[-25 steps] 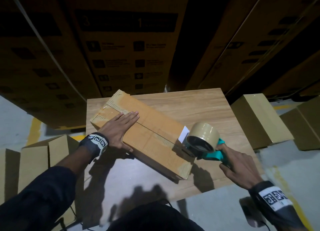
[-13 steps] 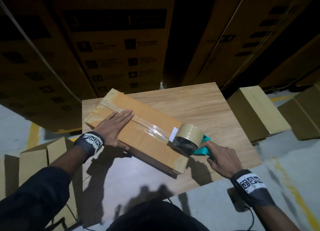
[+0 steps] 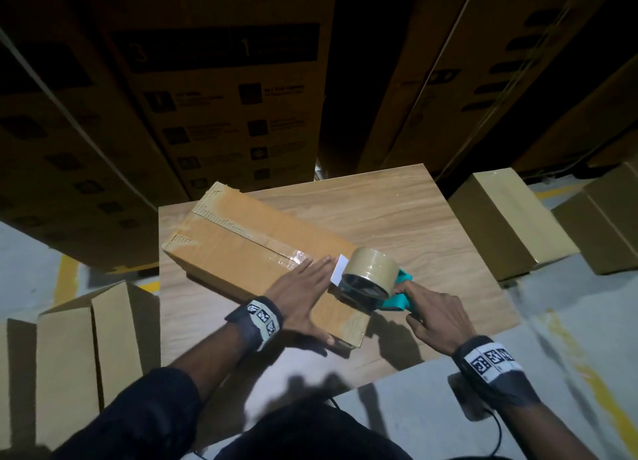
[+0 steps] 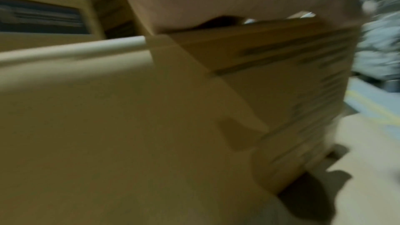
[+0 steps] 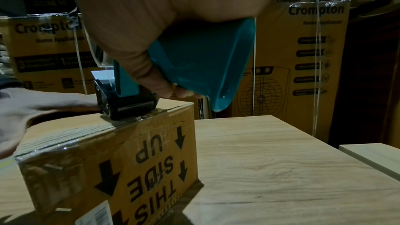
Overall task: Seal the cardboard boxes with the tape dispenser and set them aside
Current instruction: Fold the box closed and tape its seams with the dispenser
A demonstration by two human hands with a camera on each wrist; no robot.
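Observation:
A long cardboard box [image 3: 241, 238] lies slanted on the wooden table [image 3: 397, 211], with shiny tape along its top seam. My left hand [image 3: 303, 290] lies flat on the box top near its close end, thumb over the near side edge. My right hand [image 3: 435, 318] grips the teal handle of the tape dispenser [image 3: 373, 276], whose head presses on the box top at the close end beside the left fingertips. In the right wrist view the dispenser [image 5: 186, 67] sits on the box [image 5: 129, 160] marked THIS SIDE UP upside down. The left wrist view is blurred cardboard.
Tall printed appliance cartons [image 3: 224, 97] stand behind the table. Two small boxes [image 3: 507, 225] sit on the floor to the right, and more small boxes [image 3: 86, 349] to the left. A cable [image 3: 497, 435] runs by my right arm.
My left hand slid along the box top from the far half to the near end, beside the dispenser. The dispenser stayed at the near end of the box.

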